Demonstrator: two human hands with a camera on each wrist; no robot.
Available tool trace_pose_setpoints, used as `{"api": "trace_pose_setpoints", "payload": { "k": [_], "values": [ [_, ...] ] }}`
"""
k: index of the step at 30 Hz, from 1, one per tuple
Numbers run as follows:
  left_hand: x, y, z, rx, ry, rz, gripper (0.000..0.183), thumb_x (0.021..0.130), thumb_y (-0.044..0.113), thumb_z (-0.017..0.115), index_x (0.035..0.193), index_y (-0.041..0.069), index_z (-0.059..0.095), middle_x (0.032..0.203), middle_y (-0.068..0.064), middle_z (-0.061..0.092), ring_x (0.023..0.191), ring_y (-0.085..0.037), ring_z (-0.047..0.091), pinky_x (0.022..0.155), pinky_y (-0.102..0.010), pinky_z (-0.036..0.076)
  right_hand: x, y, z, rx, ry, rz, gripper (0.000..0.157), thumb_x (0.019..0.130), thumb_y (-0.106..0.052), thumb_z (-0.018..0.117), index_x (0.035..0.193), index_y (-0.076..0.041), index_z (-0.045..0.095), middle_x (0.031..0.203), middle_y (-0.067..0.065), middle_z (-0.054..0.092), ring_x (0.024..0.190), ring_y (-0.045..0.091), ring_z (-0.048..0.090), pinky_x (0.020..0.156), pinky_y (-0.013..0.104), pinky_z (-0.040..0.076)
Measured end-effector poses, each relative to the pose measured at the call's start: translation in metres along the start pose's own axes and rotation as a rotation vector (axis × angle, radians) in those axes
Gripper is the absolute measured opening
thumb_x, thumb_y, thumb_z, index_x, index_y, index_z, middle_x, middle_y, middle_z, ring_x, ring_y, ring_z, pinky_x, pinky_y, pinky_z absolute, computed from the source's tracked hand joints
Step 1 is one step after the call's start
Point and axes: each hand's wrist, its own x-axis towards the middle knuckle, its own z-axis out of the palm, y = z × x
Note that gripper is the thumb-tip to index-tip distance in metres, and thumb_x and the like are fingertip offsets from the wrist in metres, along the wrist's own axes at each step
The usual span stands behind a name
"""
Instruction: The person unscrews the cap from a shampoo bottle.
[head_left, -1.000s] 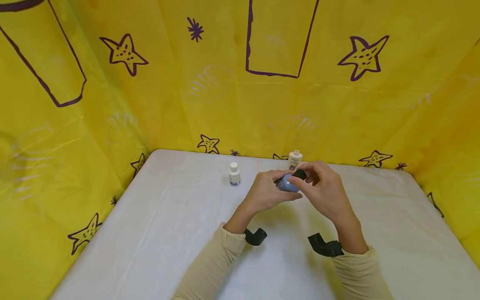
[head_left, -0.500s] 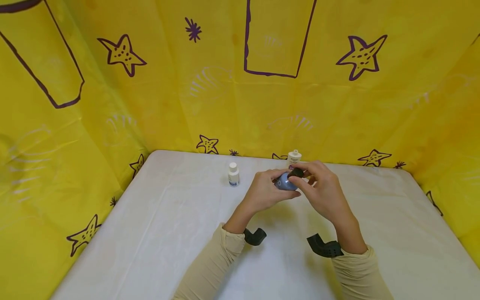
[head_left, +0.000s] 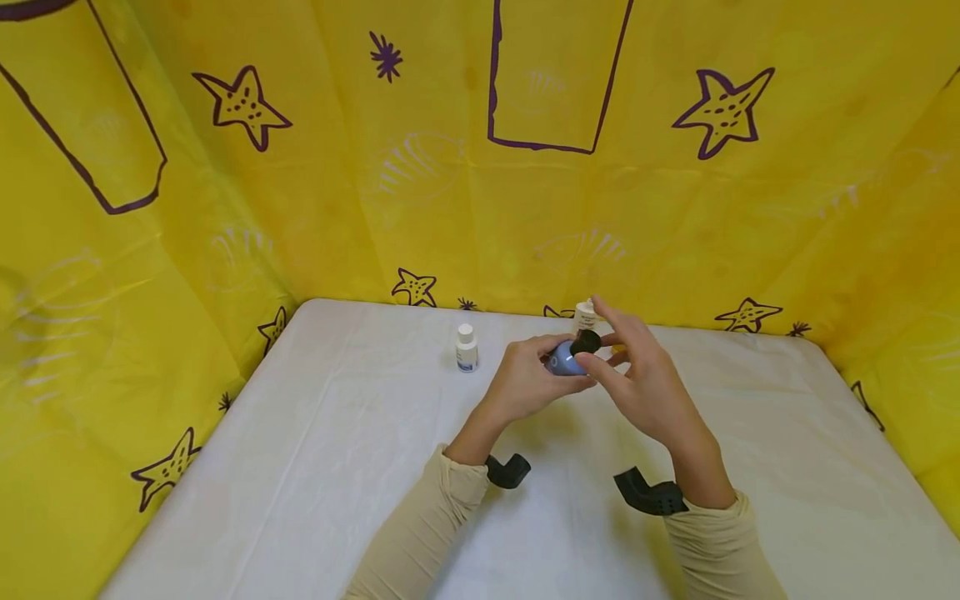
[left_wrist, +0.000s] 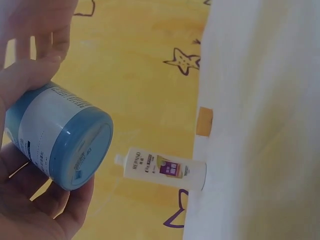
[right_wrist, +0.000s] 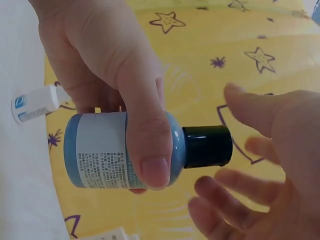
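Note:
My left hand (head_left: 525,379) holds a blue bottle (right_wrist: 100,152) with a white printed label, thumb on one side and fingers on the other. The bottle is tilted above the table, its round base (left_wrist: 87,150) toward the left wrist camera. Its black cap (right_wrist: 207,146) sits on the neck. Around the cap, my right hand (head_left: 645,379) has its thumb and fingers spread; in the right wrist view they stand apart from the cap, with nothing between them but the cap's end.
A small white bottle (head_left: 467,350) with a white cap stands left of my hands. Behind them stands a cream bottle (left_wrist: 162,169) with a purple label and a narrow top. The white-covered table (head_left: 315,467) meets a yellow patterned curtain (head_left: 450,200) at the back and sides.
My right fingers, earlier gripping the black cap, have loosened and spread away from it. The blue bottle has shifted slightly left in my left hand's grip.

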Motion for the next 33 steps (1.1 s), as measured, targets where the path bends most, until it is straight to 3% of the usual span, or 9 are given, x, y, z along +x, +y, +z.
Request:
{"api": "trace_pose_setpoints", "payload": {
  "k": [3,8,12,17,24,29,33],
  "values": [
    [-0.0004,-0.0008,0.0001,0.002,-0.008,0.002,0.059,0.078,0.038,0.089,0.131,0.022,0.069,0.126,0.002,0.072,0.103,-0.012,0.068,0.082,-0.022,0.057,0.0009,-0.0021,0.0001,0.002,0.024,0.103,0.065,0.095,-0.022,0.074,0.152,-0.012,0.045,0.133,0.015,0.057,0.101,0.028,0.066,0.077,0.027,0.054],
    [-0.0016,-0.0017,0.0030,-0.004,-0.027,0.038,0.055,0.077,0.035,0.090,0.128,0.026,0.071,0.124,0.004,0.073,0.103,-0.010,0.067,0.083,-0.022,0.057,0.0022,-0.0028,0.0025,-0.038,0.057,0.215,0.046,0.092,-0.030,0.077,0.126,-0.003,0.059,0.102,0.012,0.060,0.088,0.023,0.061,0.072,0.023,0.049],
    [-0.0026,-0.0012,0.0040,-0.008,-0.035,0.053,0.052,0.077,0.035,0.090,0.125,0.027,0.072,0.119,0.006,0.074,0.099,-0.009,0.066,0.082,-0.022,0.056,0.0025,-0.0020,0.0042,-0.067,0.091,0.224,0.038,0.089,-0.031,0.080,0.110,-0.003,0.064,0.090,0.010,0.059,0.081,0.020,0.056,0.068,0.023,0.046],
    [-0.0028,-0.0001,0.0036,0.010,-0.031,0.058,0.052,0.077,0.035,0.090,0.126,0.028,0.072,0.120,0.007,0.074,0.100,-0.008,0.066,0.081,-0.021,0.056,0.0015,-0.0017,0.0048,-0.087,0.102,0.208,0.032,0.088,-0.029,0.082,0.102,-0.005,0.067,0.086,0.008,0.061,0.080,0.019,0.057,0.067,0.024,0.047],
    [-0.0013,0.0011,0.0024,0.019,-0.026,0.041,0.056,0.078,0.037,0.089,0.130,0.025,0.070,0.126,0.005,0.073,0.104,-0.010,0.068,0.082,-0.020,0.056,-0.0005,-0.0014,0.0032,-0.062,0.064,0.118,0.027,0.093,-0.018,0.076,0.117,-0.007,0.071,0.100,0.008,0.065,0.089,0.018,0.061,0.075,0.020,0.052],
    [0.0002,0.0000,0.0017,0.031,0.001,0.036,0.054,0.078,0.038,0.089,0.127,0.023,0.071,0.121,0.005,0.074,0.102,-0.009,0.069,0.082,-0.020,0.056,-0.0012,-0.0025,-0.0004,-0.046,-0.011,0.010,0.037,0.098,-0.006,0.065,0.135,-0.010,0.065,0.120,0.010,0.064,0.098,0.020,0.064,0.082,0.022,0.053],
    [0.0012,-0.0013,0.0010,0.026,0.016,0.031,0.055,0.077,0.039,0.089,0.126,0.023,0.071,0.120,0.005,0.074,0.101,-0.008,0.069,0.081,-0.020,0.056,-0.0003,-0.0035,-0.0012,-0.045,-0.033,-0.026,0.041,0.099,-0.003,0.063,0.139,-0.011,0.063,0.124,0.009,0.064,0.100,0.021,0.064,0.083,0.022,0.052]
  ]
}}
